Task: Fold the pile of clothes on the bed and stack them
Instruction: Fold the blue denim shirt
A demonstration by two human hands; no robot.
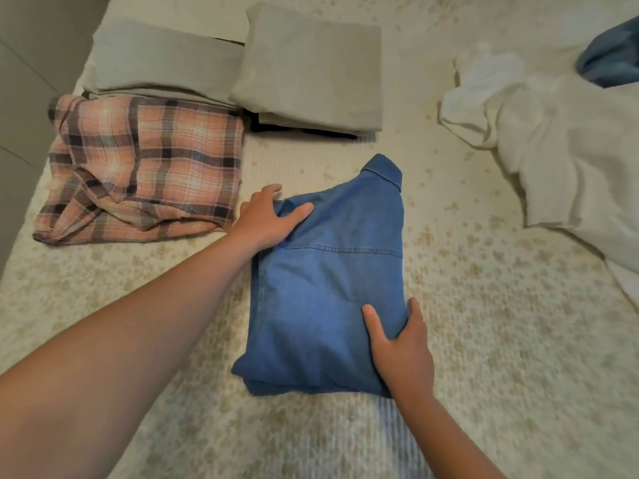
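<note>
Both hands are gripping the folded denim shirt (328, 288) on the bed (501, 340): the right hand (401, 350) is pinching its near right corner, the left hand (266, 219) its far left edge. Blue, collared and seamed, it is probably soft yet weighty, best lifted by opposite edges towards the plaid shirt (145, 171).

Left hand (268, 219) reaches far forward, right hand (401, 350) nearer (both with fingers curled, gripping).
</note>
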